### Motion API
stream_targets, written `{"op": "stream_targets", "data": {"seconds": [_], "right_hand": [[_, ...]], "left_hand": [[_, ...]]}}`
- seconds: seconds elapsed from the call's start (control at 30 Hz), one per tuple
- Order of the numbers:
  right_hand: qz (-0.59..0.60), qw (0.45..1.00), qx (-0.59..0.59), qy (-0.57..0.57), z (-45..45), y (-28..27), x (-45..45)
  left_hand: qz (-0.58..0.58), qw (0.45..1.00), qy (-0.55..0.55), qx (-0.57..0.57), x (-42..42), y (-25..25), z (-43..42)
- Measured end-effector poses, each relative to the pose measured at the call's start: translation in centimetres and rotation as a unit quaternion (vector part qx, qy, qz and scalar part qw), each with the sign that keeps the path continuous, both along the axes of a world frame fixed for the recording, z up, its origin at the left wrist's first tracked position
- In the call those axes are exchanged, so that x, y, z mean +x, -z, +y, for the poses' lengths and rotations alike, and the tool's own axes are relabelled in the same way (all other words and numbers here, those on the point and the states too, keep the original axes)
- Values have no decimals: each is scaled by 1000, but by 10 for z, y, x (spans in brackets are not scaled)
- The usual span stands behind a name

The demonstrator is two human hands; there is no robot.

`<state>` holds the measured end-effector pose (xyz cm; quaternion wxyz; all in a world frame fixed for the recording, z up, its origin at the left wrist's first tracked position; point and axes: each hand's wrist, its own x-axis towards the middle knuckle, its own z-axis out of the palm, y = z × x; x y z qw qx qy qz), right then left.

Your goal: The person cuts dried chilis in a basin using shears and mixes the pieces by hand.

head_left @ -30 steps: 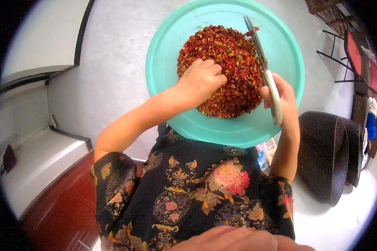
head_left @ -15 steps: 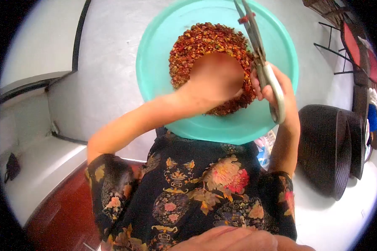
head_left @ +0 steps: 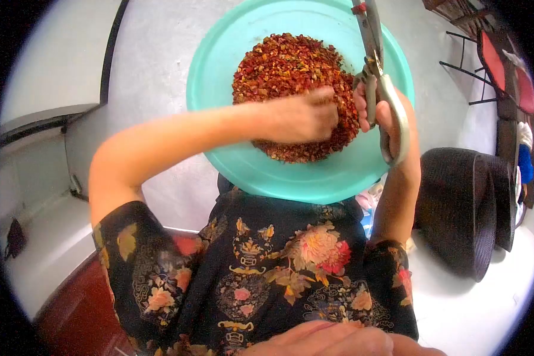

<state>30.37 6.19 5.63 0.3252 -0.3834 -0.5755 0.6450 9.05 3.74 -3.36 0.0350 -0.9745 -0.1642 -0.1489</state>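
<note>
- The turquoise basin [head_left: 267, 181] lies in front of the floral shirt [head_left: 267, 261]; what bears its weight is hidden.
- A heap of chopped red pieces [head_left: 285, 65], probably dried chilli, sits in the middle of the basin, bare plastic all round it.
- The left hand [head_left: 320, 115] is over the heap, fingers curled; it is blurred, so I cannot tell whether anything is between them.
- The right hand [head_left: 385, 115] is wrapped around the handles of the scissors [head_left: 374, 62], blades pointing away from the body, beyond the heap's right edge.
- A small red scrap [head_left: 359, 8] shows at the blade, near the top of the view; whether it is pinched there is unclear.
- Handling, as I judge it: the pieces are light, dry and loose, easily spilled, best taken as a pinch with the fingertips.
- The scissors look stiff and fairly weighty, safest held by the handles; the basin seems smooth and slightly flexible, best gripped at its rim.
- Count: two hands, one basin, one heap of uncountable pieces, one pair of scissors, one scrap at the blade, and two dark baskets [head_left: 451, 207] at the right.
</note>
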Motion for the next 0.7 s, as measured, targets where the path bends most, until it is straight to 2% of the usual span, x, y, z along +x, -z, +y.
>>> {"op": "stream_targets", "data": {"seconds": [0.1, 0.13, 0.17, 0.23, 0.3, 0.37, 0.4, 0.5, 0.53, 0.57, 0.6, 0.67, 0.7], "right_hand": [[13, 1000, -3, -19, 4, 3, 0], [14, 1000, -4, -19, 4, 3, 0], [15, 1000, -4, -19, 5, 3, 0], [-19, 1000, 12, -20, 2, -3, -3], [-53, 998, 31, -26, 3, -8, -6], [-78, 995, 35, -44, 4, -8, -6], [-77, 995, 40, -49, 3, -8, -7], [-78, 996, 33, -35, 3, -4, -8], [-67, 997, 23, -37, 4, 0, -5], [-56, 998, 10, -38, 6, 2, -6], [-69, 996, 18, -45, 6, -3, -7], [-69, 996, 12, -50, 8, 3, -4], [-68, 996, 8, -51, 9, 4, -1]], "left_hand": [[-27, 992, -111, -56, -33, -10, 23], [-94, 988, -117, -38, -42, -13, 27], [-92, 988, -117, -37, -41, -14, 26], [-176, 968, -175, -37, -29, -15, 22], [-134, 971, -195, -23, 4, -19, 20], [20, 963, -269, -14, 42, -9, 19], [-271, 903, -203, -266, 71, 41, 28], [-435, 789, -145, -410, 88, 44, 18], [-319, 885, -187, -284, 90, 41, 14], [-188, 944, -224, -150, 89, 39, 10], [-188, 944, -227, -149, 87, 42, 3], [-220, 966, -124, 62, 72, 56, -14], [-216, 966, -124, 66, 58, 49, -17]]}}
